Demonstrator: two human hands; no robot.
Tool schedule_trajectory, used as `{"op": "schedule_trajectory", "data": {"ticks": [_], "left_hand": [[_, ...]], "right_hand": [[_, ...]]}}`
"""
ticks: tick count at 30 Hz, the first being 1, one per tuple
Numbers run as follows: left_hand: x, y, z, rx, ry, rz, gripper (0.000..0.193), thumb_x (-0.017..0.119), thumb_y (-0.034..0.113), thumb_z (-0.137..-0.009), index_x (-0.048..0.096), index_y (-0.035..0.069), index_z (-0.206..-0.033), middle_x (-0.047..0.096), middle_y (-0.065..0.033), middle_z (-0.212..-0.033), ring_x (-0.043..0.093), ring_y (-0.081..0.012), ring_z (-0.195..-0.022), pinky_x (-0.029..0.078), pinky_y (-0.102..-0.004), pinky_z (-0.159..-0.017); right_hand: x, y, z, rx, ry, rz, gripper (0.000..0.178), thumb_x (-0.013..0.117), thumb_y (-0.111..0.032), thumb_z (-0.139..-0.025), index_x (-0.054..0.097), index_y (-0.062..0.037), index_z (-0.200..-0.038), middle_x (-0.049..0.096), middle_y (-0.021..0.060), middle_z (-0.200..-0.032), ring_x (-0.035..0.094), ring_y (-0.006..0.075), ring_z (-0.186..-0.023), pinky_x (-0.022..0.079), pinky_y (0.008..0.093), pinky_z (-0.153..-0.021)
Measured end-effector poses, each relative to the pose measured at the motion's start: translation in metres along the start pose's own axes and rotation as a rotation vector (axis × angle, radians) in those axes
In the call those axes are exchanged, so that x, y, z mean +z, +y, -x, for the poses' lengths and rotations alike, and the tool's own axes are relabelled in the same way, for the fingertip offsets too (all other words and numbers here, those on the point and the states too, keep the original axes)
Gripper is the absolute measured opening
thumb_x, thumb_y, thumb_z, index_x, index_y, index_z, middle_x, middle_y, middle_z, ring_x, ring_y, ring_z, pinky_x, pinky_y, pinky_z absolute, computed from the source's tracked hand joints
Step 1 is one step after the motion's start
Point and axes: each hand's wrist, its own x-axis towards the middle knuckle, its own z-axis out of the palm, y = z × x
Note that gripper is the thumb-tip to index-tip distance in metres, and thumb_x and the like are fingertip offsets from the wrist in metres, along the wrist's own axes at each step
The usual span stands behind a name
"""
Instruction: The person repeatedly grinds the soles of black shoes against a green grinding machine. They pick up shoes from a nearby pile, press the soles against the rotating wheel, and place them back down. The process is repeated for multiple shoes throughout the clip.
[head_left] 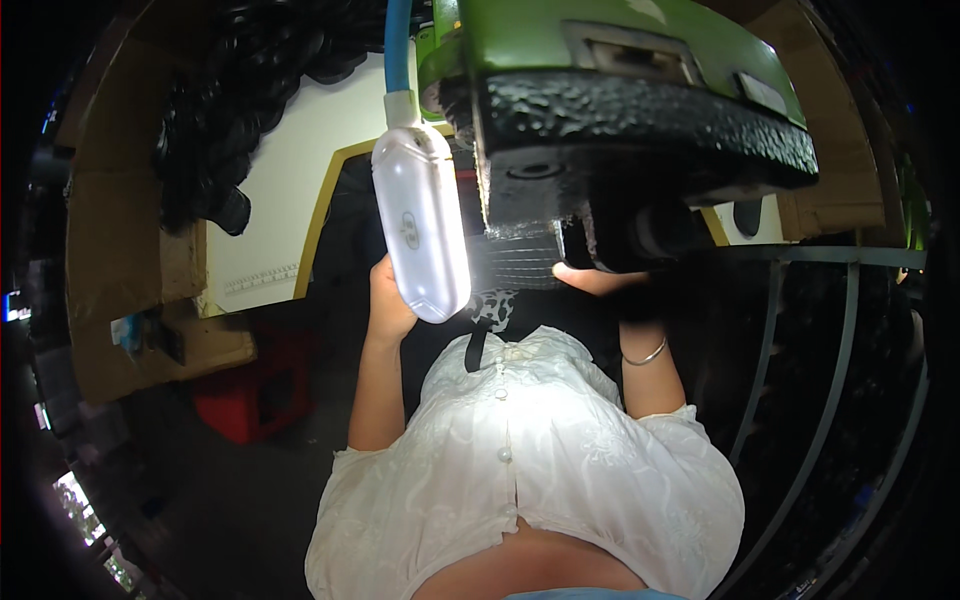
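Observation:
A green and black machine (pixel 640 120) fills the upper middle, its rough black base overhanging my hands. A white oblong lamp (pixel 420 220) on a blue flexible neck (pixel 398 45) hangs in front of it and lights a dark ribbed piece (pixel 520 258) beneath the base. My left hand (pixel 385 295) reaches up beside the lamp, its fingers hidden behind it. My right hand (pixel 592 281), with a thin bangle (pixel 645 355) on the wrist, lies at the ribbed piece's right edge, mostly hidden under the machine. My white buttoned blouse (pixel 520 470) fills the lower middle.
A red crate (pixel 250 400) stands on the dark floor at the left. Cardboard sheets (pixel 120 250) and a white panel with a yellow edge (pixel 285 200) sit beyond it. Black bundled material (pixel 250 90) is piled at the upper left. A grey metal frame (pixel 820 400) curves along the right.

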Motion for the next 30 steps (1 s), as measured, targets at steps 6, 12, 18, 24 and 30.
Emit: {"op": "schedule_trajectory", "data": {"ticks": [6, 12, 18, 24, 30], "left_hand": [[0.016, -0.018, 0.001, -0.027, -0.120, -0.430, 0.038, 0.072, 0.004, -0.073, 0.058, 0.000, -0.108, 0.064, -0.0093, -0.101, 0.059, -0.0146, -0.093, 0.047, -0.0287, -0.082], [0.081, 0.017, -0.019, 0.060, -0.064, -0.121, 0.034, 0.073, 0.011, -0.074, 0.059, 0.001, -0.103, 0.062, -0.0078, -0.101, 0.059, -0.0156, -0.091, 0.047, -0.0297, -0.081], [0.106, -0.001, -0.010, -0.134, -0.040, 0.418, 0.035, 0.070, 0.011, -0.078, 0.054, 0.002, -0.109, 0.059, -0.0046, -0.101, 0.055, -0.0145, -0.093, 0.042, -0.0292, -0.087], [0.116, 0.006, -0.009, 0.022, 0.020, 0.444, 0.034, 0.065, 0.007, -0.082, 0.051, 0.002, -0.112, 0.058, -0.0046, -0.102, 0.054, -0.0120, -0.094, 0.042, -0.0274, -0.087], [0.091, 0.024, 0.001, -0.004, 0.133, 0.084, 0.030, 0.067, 0.002, -0.078, 0.055, 0.001, -0.105, 0.059, -0.0055, -0.098, 0.057, -0.0126, -0.087, 0.046, -0.0259, -0.078]], "right_hand": [[0.018, -0.008, -0.019, -0.185, -0.059, 0.195, 0.044, 0.074, 0.005, -0.066, 0.053, 0.0018, -0.105, 0.061, 0.0078, -0.097, 0.059, 0.0131, -0.089, 0.048, 0.0280, -0.083], [0.026, -0.001, -0.016, -0.087, -0.043, 0.147, 0.040, 0.074, 0.003, -0.068, 0.053, 0.0020, -0.102, 0.062, 0.0071, -0.098, 0.059, 0.0134, -0.089, 0.047, 0.0281, -0.083], [-0.026, 0.013, 0.006, 0.271, -0.397, 0.218, 0.030, 0.076, -0.014, -0.071, 0.062, 0.0037, -0.091, 0.063, 0.0040, -0.082, 0.054, 0.0079, -0.079, 0.045, 0.0241, -0.073], [-0.092, 0.022, 0.015, 0.188, -0.012, 0.066, 0.026, 0.074, 0.001, -0.064, 0.061, 0.0007, -0.086, 0.063, 0.0040, -0.078, 0.058, 0.0089, -0.071, 0.047, 0.0227, -0.065], [-0.066, 0.003, -0.005, 0.106, 0.086, -0.143, 0.035, 0.072, 0.005, -0.064, 0.060, 0.0012, -0.096, 0.065, 0.0063, -0.083, 0.062, 0.0114, -0.076, 0.050, 0.0248, -0.071]]}}
